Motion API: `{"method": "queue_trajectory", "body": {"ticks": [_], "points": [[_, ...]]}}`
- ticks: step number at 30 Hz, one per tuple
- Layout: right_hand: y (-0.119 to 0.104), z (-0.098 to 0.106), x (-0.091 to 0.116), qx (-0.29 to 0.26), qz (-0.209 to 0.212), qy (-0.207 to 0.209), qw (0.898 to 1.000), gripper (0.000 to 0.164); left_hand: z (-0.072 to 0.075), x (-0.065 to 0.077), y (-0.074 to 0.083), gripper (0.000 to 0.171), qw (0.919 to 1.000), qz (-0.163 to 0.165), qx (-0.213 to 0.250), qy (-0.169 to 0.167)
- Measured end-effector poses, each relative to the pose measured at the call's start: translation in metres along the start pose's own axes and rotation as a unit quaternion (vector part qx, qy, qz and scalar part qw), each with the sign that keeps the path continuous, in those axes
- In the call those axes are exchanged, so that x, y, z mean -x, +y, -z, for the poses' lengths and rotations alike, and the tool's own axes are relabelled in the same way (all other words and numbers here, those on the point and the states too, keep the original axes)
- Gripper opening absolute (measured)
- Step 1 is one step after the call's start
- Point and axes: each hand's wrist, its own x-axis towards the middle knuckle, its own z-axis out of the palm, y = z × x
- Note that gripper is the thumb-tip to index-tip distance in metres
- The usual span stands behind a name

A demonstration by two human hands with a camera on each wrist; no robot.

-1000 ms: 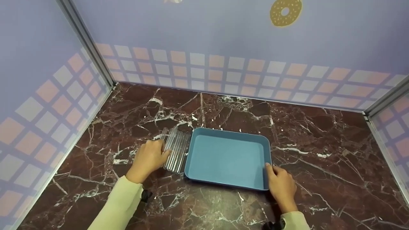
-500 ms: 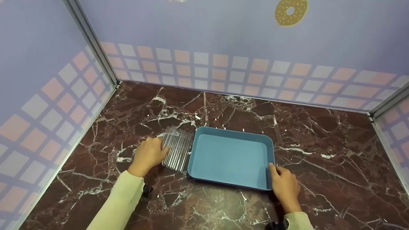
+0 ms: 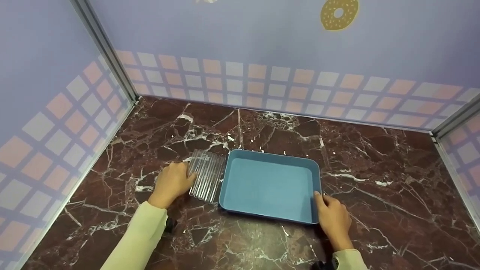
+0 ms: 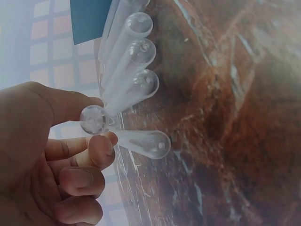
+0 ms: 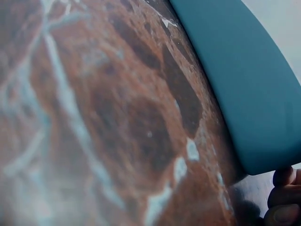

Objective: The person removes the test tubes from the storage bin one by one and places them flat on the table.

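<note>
A row of clear, round-ended test tubes [image 3: 210,176] lies side by side on the marble-patterned surface, just left of a blue rectangular tray [image 3: 268,187]. At the row's left side, my left hand [image 3: 172,183] pinches one test tube [image 4: 94,119] between thumb and index finger. In the left wrist view that tube's rounded end sits nearer the camera than the other tubes. My right hand [image 3: 333,217] grips the tray's right wall, thumb over the rim. The right wrist view shows the tray's outer side and curled fingertips [image 5: 284,214] below its corner.
The dark red marble surface [image 3: 375,165] runs back to a lilac wall [image 3: 255,41] with checkered squares and a doughnut picture [image 3: 338,14]. Side panels [image 3: 41,93] stand at left and right. Nothing lies inside the tray.
My left hand has shifted slightly left, away from the tray. The tubes lie more evenly in their row than a second ago. My right hand and the tray keep their places.
</note>
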Motion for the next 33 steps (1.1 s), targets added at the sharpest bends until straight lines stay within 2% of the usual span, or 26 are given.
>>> {"method": "queue_trajectory", "body": {"ticks": [7, 10, 14, 19, 22, 24, 26, 27, 31, 33], "points": [[0.001, 0.005, -0.002, -0.012, -0.001, 0.030, 0.999, 0.057, -0.002, 0.000, 0.003, 0.032, 0.9999, -0.012, -0.003, 0.006], [0.002, 0.007, -0.003, -0.025, -0.011, 0.022, 0.999, 0.058, -0.002, 0.000, 0.003, 0.030, 0.9998, -0.015, -0.008, 0.013], [0.004, 0.008, -0.003, -0.061, -0.028, 0.016, 0.998, 0.058, -0.003, -0.001, 0.005, 0.030, 0.9996, -0.019, -0.007, 0.018], [0.007, 0.009, -0.003, -0.095, -0.037, 0.008, 0.995, 0.065, -0.003, -0.002, 0.007, 0.035, 0.9997, -0.017, -0.004, 0.016], [0.008, 0.009, -0.002, -0.113, -0.044, 0.014, 0.993, 0.060, -0.003, -0.002, 0.009, 0.036, 0.9998, -0.013, -0.008, 0.011], [0.009, 0.010, -0.002, -0.145, -0.049, 0.014, 0.988, 0.056, -0.003, -0.001, 0.010, 0.038, 0.9998, -0.016, -0.012, 0.010], [0.009, 0.012, -0.002, -0.201, -0.050, 0.010, 0.978, 0.053, -0.002, -0.001, 0.012, 0.039, 0.9997, -0.017, -0.012, 0.009], [0.009, 0.012, -0.003, -0.237, -0.050, 0.004, 0.970, 0.053, -0.002, -0.001, 0.013, 0.039, 0.9997, -0.018, -0.012, 0.010], [0.012, 0.014, -0.004, -0.368, -0.053, -0.026, 0.928, 0.050, 0.001, -0.001, 0.022, 0.038, 0.9995, -0.025, -0.014, 0.014], [0.013, 0.016, -0.005, -0.413, -0.057, -0.036, 0.908, 0.048, 0.002, -0.001, 0.027, 0.038, 0.9992, -0.031, -0.014, 0.019]]}}
